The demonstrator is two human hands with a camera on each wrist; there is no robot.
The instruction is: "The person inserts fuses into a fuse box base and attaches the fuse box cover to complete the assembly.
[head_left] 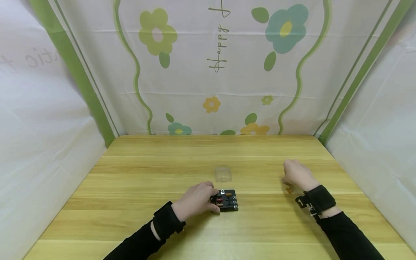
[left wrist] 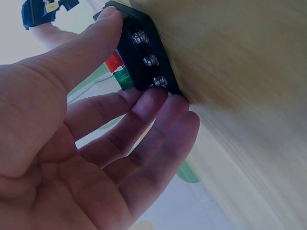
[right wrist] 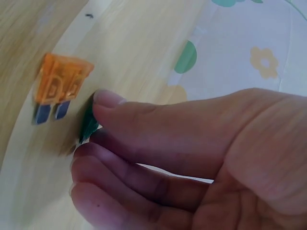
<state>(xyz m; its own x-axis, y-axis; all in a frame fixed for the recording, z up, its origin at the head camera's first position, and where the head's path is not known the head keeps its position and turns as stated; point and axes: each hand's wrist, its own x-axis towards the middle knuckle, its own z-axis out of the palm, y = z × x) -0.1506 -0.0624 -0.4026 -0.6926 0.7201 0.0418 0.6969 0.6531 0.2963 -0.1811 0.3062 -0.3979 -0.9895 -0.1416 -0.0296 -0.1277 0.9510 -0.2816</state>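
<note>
2 hands were seen at work, well apart over the table point(head_left: 136, 180). Block point(head_left: 230, 204) was found near mid-table, apparently flat, slots up, its left end held by the left hand point(head_left: 196, 200). Steadying was judged to be the reason; by gripping at that end, the right end was left unobstructed. Among its slots a red fuse point(left wrist: 113, 62) and a green fuse point(left wrist: 123, 79) were noted.

Clear cover point(head_left: 223, 174) was seen off the block, just beyond it, probably set there so that the slots could be reached. 1 loose orange fuse point(right wrist: 63, 80) was noted on the table just beside the right hand point(head_left: 299, 174), untouched, its 2 metal prongs exposed; within easy reach, it was judged.

Hands: left was spread about as wide as the block, thumb pressed at the near edge, fingertips set at the far side. Right was closed to a narrow pinch; a green piece point(right wrist: 88, 123) was held between thumb and forefinger, largely hidden, taken to be a fuse. Whether it was lifted clear of the table could not be told.
</note>
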